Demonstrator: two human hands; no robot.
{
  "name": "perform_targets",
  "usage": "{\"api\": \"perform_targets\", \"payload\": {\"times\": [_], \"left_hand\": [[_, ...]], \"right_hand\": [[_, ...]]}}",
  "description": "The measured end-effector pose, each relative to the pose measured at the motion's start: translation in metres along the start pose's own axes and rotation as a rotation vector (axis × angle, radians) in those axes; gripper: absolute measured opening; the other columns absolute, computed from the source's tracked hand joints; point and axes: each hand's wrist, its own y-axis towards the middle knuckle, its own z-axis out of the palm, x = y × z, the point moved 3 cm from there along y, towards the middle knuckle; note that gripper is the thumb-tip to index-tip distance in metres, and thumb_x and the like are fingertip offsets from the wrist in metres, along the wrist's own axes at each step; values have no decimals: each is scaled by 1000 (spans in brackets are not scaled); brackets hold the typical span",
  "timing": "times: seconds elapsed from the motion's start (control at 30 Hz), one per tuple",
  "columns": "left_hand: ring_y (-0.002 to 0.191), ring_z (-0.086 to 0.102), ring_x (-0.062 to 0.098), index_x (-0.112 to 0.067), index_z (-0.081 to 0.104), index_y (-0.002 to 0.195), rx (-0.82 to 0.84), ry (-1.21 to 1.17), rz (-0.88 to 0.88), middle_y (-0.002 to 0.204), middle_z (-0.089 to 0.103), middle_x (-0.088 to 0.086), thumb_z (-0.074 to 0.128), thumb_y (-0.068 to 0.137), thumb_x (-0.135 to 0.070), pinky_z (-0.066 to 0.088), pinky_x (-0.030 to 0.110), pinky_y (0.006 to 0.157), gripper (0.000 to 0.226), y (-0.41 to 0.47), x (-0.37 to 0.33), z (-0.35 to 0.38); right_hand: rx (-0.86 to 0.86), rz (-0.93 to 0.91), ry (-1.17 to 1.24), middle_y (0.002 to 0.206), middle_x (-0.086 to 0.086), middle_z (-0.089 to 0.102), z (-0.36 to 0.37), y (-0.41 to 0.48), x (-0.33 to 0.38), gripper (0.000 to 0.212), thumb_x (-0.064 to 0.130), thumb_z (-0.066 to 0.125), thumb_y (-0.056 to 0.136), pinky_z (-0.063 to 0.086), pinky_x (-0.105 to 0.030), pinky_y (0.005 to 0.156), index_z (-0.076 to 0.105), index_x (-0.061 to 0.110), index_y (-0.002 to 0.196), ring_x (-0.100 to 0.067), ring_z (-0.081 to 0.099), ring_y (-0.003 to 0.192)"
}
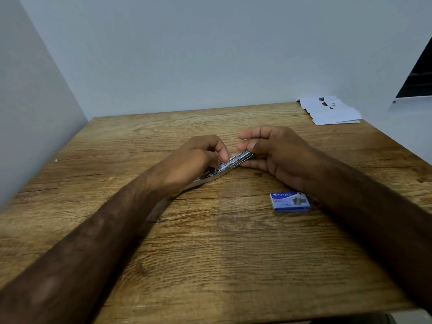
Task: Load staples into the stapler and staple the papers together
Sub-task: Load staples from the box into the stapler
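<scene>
A metal stapler [230,163] lies opened out flat across the middle of the wooden table [210,253], running from lower left to upper right. My left hand [196,157] covers its lower-left half and grips it, so that part is mostly hidden. My right hand [273,152] pinches the shiny upper-right end between thumb and fingers. A small blue staple box [289,202] lies closed on the table below my right wrist. A pile of white papers [329,109] rests at the table's far right corner.
Pale walls close in the table at the back and on the left. A dark window edge [418,73] shows at the far right. The table's front edge runs just below my forearms.
</scene>
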Motion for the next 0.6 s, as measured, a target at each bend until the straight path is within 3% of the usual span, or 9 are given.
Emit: {"api": "perform_targets", "payload": {"times": [0.13, 0.23, 0.33, 0.43, 0.5, 0.6], "left_hand": [[82, 60, 18, -20, 67, 91, -12, 104, 55, 95, 71, 13, 55, 94, -8, 49, 43, 78, 17, -1, -4, 4], [83, 63, 20, -23, 66, 91, -22, 205, 82, 94, 71, 6, 60, 93, -11, 53, 48, 83, 13, -1, -9, 8], [85, 64, 18, -25, 64, 96, -33, 202, 90, 94, 70, 2, 66, 91, -27, 53, 45, 82, 5, -1, -13, 10], [82, 65, 14, -23, 66, 96, -55, 112, 12, 90, 73, 0, 61, 91, -47, 50, 40, 73, 25, 3, -15, 6], [77, 65, 11, -17, 69, 94, -60, 19, -64, 89, 75, -1, 59, 94, -41, 47, 35, 70, 26, 10, -13, 4], [80, 64, 18, -6, 68, 99, -60, -79, -127, 102, 77, 12, 63, 93, -27, 47, 38, 73, 23, 18, -6, 4]], "right_hand": [[77, -4, 56, 95, -13, 77, -2, 0, 0, 31, -10, 47, 97, 62, -36, 77, 69, 5, 113, -25, 77, 91], [101, 3, 63, 96, -14, 77, -3, 0, 0, 36, -13, 44, 96, 61, -37, 77, 68, 6, 114, -27, 76, 93], [114, -5, 69, 99, -16, 76, -2, -1, 0, 41, -17, 41, 93, 61, -38, 77, 67, 5, 116, -29, 76, 94], [118, -26, 86, 103, -18, 76, -2, -2, 1, 40, -17, 40, 94, 61, -38, 77, 65, 5, 117, -28, 76, 96], [108, -33, 102, 105, -19, 75, -1, -3, 1, 40, -18, 40, 94, 61, -39, 77, 65, 4, 117, -30, 75, 99], [89, -48, 91, 96, -14, 77, 0, -4, 2, 39, -17, 41, 95, 62, -37, 75, 65, 5, 115, -27, 76, 95]]}}
